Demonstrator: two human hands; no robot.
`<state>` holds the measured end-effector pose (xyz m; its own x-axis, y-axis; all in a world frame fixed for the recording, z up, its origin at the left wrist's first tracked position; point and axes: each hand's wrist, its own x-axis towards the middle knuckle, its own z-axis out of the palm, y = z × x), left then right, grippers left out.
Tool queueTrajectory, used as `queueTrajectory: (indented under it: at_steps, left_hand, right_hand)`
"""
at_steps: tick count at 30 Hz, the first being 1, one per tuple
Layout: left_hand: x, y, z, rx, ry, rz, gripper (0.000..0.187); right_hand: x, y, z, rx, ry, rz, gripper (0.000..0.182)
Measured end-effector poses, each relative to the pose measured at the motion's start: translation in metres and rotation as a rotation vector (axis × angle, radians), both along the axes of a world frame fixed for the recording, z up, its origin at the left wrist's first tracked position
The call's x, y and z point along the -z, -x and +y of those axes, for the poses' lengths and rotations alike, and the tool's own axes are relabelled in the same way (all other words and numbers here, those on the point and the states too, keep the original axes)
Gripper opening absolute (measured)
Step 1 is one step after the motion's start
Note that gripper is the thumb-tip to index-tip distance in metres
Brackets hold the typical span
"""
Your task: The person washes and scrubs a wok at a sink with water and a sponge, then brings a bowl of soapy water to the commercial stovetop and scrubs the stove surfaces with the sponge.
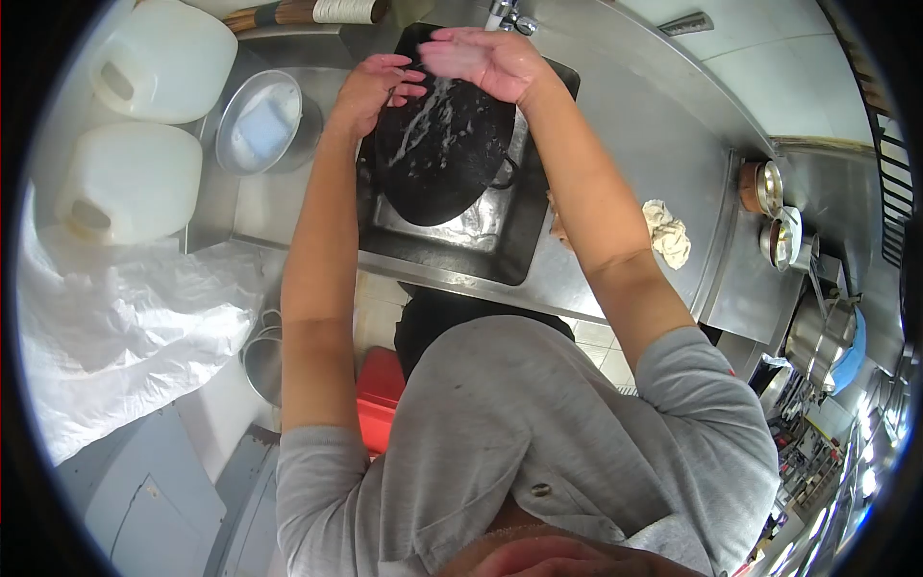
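Observation:
A black wok [444, 159] with a small loop handle lies in the sink [500, 252], streaked with whitish suds and water. Over its far end, just below the tap [510, 17], my right hand [488, 65] is open, palm showing and fingers stretched to the left. It looks wet and holds nothing. My left hand [378, 93] hovers at the wok's upper left edge, fingers apart and pointing toward the right hand. Nothing shows in its grip.
Left of the sink stands a metal bowl [229, 135] with a pale blue block in whitish liquid. Two white plastic jugs [135, 178] are farther left, above a white plastic sheet [135, 327]. A crumpled cloth [665, 234] lies on the right counter. A bamboo brush [288, 13] rests behind.

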<state>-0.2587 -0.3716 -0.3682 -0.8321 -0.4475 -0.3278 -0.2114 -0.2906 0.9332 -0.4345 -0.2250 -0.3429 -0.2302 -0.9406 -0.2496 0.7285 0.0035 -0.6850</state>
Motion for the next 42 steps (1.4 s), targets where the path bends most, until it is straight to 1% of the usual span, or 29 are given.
queueTrajectory:
  at_steps: [2,3,5,8,9,10,11,12,13,16,17,18,19,21,24,25,28,29,30,32,33,34,35,36,38,39,40,42]
  left_hand:
    - [-0.007,0.003,0.006,0.043,0.022,0.040,0.031]
    - [-0.003,0.006,0.002,0.126,-0.021,0.044,0.032]
    - [-0.007,0.007,0.011,0.114,-0.045,0.055,0.034]
    - [-0.017,0.012,0.017,0.156,-0.046,0.078,0.040]
    - [-0.018,0.012,0.018,0.167,-0.051,0.092,0.041]
    - [-0.018,0.013,0.020,0.180,-0.056,0.108,0.042]
    - [-0.015,0.015,0.019,0.161,-0.138,0.125,0.041]
    - [-0.012,0.016,0.019,0.166,-0.145,0.120,0.041]
    - [-0.013,0.015,0.019,0.169,-0.151,0.114,0.042]
    - [-0.015,0.009,0.023,0.167,-0.169,0.138,0.048]
    - [-0.020,0.007,0.025,0.178,-0.158,0.150,0.049]
    - [-0.023,0.007,0.026,0.190,-0.146,0.163,0.050]
    - [-0.019,0.008,0.027,0.145,-0.141,0.105,0.054]
    - [-0.014,0.001,0.026,0.152,-0.177,0.101,0.058]
    - [-0.013,-0.008,0.030,0.107,-0.211,0.089,0.059]
    - [-0.013,-0.009,0.030,0.086,-0.204,0.069,0.059]
    - [-0.014,-0.010,0.032,0.009,-0.189,0.024,0.058]
    - [-0.014,-0.010,0.034,-0.017,-0.186,0.013,0.057]
    - [-0.013,-0.009,0.034,-0.036,-0.210,0.017,0.059]
    - [-0.011,-0.008,0.033,-0.075,-0.258,0.029,0.063]
    - [-0.009,-0.006,0.031,-0.106,-0.278,0.022,0.057]
    - [-0.008,-0.005,0.031,-0.119,-0.287,0.022,0.055]
    - [-0.007,-0.008,0.032,-0.130,-0.297,0.014,0.052]
    - [-0.007,-0.009,0.030,-0.140,-0.300,0.009,0.050]
    - [-0.004,-0.012,0.028,-0.176,-0.308,0.000,0.043]
    - [-0.007,-0.014,0.031,-0.189,-0.299,0.001,0.042]
    - [-0.007,-0.015,0.032,-0.199,-0.293,0.001,0.040]
    - [-0.003,-0.013,0.027,-0.209,-0.292,0.000,0.042]
  right_hand:
    - [-0.009,0.000,0.000,-0.182,0.094,-0.165,0.041]
    - [-0.005,-0.002,-0.004,-0.022,-0.032,-0.029,0.041]
    - [0.001,-0.010,-0.019,0.300,-0.280,0.245,0.042]
    - [-0.009,-0.001,0.001,-0.128,0.109,-0.141,0.041]
    - [-0.010,0.001,0.000,-0.213,0.134,-0.137,0.041]
    - [-0.006,0.000,-0.004,-0.048,0.017,-0.076,0.040]
    - [-0.001,-0.004,-0.012,0.118,-0.099,-0.012,0.039]
    - [0.002,-0.005,-0.017,0.285,-0.210,0.055,0.039]
    - [-0.001,-0.008,-0.015,0.324,-0.135,0.061,0.037]
    - [-0.012,-0.002,-0.003,-0.082,0.077,-0.156,0.036]
    - [-0.007,-0.005,-0.008,0.045,0.030,-0.070,0.028]
    - [-0.004,-0.008,-0.010,0.182,-0.062,-0.052,0.023]
    - [-0.001,-0.010,-0.012,0.318,-0.152,-0.033,0.019]
    - [0.003,-0.013,-0.019,0.583,-0.323,0.006,0.013]
    - [0.009,-0.020,-0.016,0.338,-0.580,0.451,0.011]
    - [0.034,-0.011,-0.019,0.251,-0.578,0.534,0.018]
    - [0.048,-0.017,-0.020,0.380,-0.623,0.159,0.026]
    - [0.060,-0.014,-0.022,0.435,-0.560,-0.048,0.034]
    - [0.073,-0.011,-0.023,0.511,-0.511,-0.156,0.040]
    - [0.057,-0.009,-0.035,0.624,-0.336,-0.585,0.046]
    - [0.046,-0.002,-0.042,0.602,-0.109,-0.646,0.050]
    - [0.021,-0.001,-0.049,0.572,0.112,-0.708,0.053]
    - [0.002,0.000,-0.051,0.538,0.198,-0.668,0.057]
    - [0.006,0.004,-0.048,0.585,0.060,-0.588,0.058]
    - [0.038,0.014,-0.044,0.670,-0.210,-0.413,0.059]
    - [0.046,0.006,-0.039,0.759,-0.308,-0.400,0.060]
    - [0.043,0.003,-0.035,0.731,-0.416,-0.460,0.060]
    - [0.036,0.001,-0.043,0.761,-0.336,-0.505,0.062]
